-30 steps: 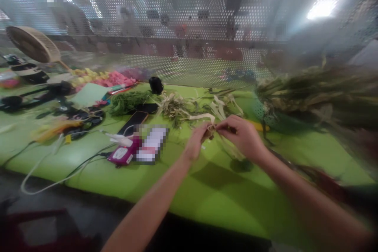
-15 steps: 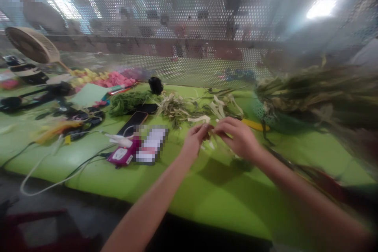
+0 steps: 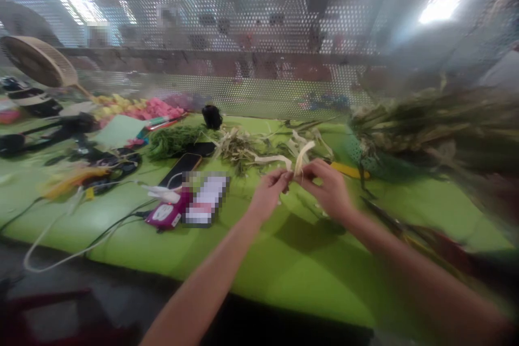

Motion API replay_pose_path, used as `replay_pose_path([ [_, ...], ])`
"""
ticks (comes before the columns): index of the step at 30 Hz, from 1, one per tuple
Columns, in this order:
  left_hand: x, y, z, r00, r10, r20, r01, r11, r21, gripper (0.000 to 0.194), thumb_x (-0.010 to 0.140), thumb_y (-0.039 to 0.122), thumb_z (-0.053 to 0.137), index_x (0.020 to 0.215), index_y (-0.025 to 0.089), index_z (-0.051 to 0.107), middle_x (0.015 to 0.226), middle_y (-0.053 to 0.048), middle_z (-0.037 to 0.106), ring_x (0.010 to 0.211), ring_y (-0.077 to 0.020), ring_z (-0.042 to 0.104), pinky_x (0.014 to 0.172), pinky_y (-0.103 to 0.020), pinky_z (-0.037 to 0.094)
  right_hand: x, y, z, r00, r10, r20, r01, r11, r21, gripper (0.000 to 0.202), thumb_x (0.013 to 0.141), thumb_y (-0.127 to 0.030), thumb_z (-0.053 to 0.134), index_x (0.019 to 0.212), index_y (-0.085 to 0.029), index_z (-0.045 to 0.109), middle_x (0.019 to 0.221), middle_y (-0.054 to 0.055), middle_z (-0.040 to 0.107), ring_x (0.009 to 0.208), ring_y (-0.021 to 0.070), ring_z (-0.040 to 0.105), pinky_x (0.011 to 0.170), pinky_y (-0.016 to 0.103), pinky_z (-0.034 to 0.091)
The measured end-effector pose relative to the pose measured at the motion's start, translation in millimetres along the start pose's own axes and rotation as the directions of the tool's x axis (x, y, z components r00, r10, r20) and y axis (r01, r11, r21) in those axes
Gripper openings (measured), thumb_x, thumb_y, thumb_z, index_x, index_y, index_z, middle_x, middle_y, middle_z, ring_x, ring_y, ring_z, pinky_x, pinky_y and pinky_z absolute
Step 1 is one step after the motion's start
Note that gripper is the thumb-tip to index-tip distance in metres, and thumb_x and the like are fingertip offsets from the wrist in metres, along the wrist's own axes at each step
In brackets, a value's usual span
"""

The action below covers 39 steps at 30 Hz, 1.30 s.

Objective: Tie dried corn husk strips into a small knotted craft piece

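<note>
Over the green table (image 3: pixel 259 259), my left hand (image 3: pixel 271 189) and my right hand (image 3: pixel 322 184) meet fingertip to fingertip. The right fingers pinch a pale, yellowish plant strip (image 3: pixel 303 155) that sticks up between the hands. My left fingers are pressed together where the strips meet; a second whitish strip (image 3: pixel 271 159) runs left from them. What exactly the left fingertips grip is too small to tell. Behind the hands lies a heap of dried plant bits (image 3: pixel 237 146).
At left are a purple device (image 3: pixel 166 215) with cables, a dark phone (image 3: pixel 182 165), a lit phone (image 3: pixel 208 200), green foliage (image 3: pixel 170 141) and a fan (image 3: pixel 40 62). A yellow-handled tool (image 3: pixel 349 170) and a large plant bundle (image 3: pixel 421 124) lie right. A perforated screen (image 3: pixel 251 65) stands behind.
The pale yellowish strip now stands upright between my hands, where looser bits hung below before. My hands have stayed close together, and the camera view has shifted slightly.
</note>
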<state>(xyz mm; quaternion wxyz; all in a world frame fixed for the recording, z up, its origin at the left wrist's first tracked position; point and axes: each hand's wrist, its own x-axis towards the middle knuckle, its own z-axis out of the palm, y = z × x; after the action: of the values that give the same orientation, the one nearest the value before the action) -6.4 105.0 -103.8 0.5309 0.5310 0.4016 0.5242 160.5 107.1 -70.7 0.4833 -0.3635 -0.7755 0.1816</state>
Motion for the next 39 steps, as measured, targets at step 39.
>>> replay_pose_path([
  [39, -4, 8, -0.8, 0.987, 0.051, 0.150, -0.092, 0.954, 0.286, 0.028, 0.084, 0.045, 0.062, 0.090, 0.019, 0.055, 0.078, -0.001, 0.057, 0.068, -0.0135, 0.049, 0.062, -0.025, 0.036, 11, 0, 1, 0.829, 0.518, 0.209, -0.557, 0.733, 0.390, 0.037, 0.059, -0.044, 0.082, 0.068, -0.018, 0.057, 0.064, -0.003, 0.055, 0.058, 0.0104, 0.046, 0.054, 0.025, 0.037],
])
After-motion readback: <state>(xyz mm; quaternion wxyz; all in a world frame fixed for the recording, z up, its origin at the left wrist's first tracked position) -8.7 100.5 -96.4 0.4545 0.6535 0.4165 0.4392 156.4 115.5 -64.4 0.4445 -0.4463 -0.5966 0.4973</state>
